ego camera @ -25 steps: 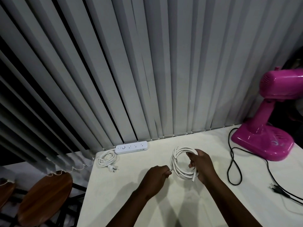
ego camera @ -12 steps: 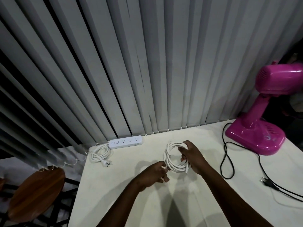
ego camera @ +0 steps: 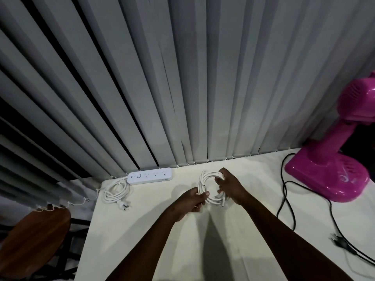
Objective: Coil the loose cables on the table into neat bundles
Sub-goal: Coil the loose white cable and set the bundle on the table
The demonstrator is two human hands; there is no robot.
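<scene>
A white cable (ego camera: 203,180) is wound into a round coil just above the cream table (ego camera: 142,230). My left hand (ego camera: 192,201) grips the coil's near left side. My right hand (ego camera: 230,185) holds its right side, fingers curled through the loop. A second white cable (ego camera: 115,191) lies coiled at the table's far left corner, joined to a white power strip (ego camera: 149,175), its plug beside it. A loose black cable (ego camera: 285,191) runs from the pink fan (ego camera: 328,175) across the right of the table to a black plug (ego camera: 339,241).
Grey vertical blinds (ego camera: 182,88) hang behind the table's far edge. A brown wooden chair (ego camera: 32,244) stands beyond the table's left edge. The pink fan's base fills the far right corner.
My left hand has moved up against the coil and closed on its left side. The view has shifted slightly; the coil stays between both hands.
</scene>
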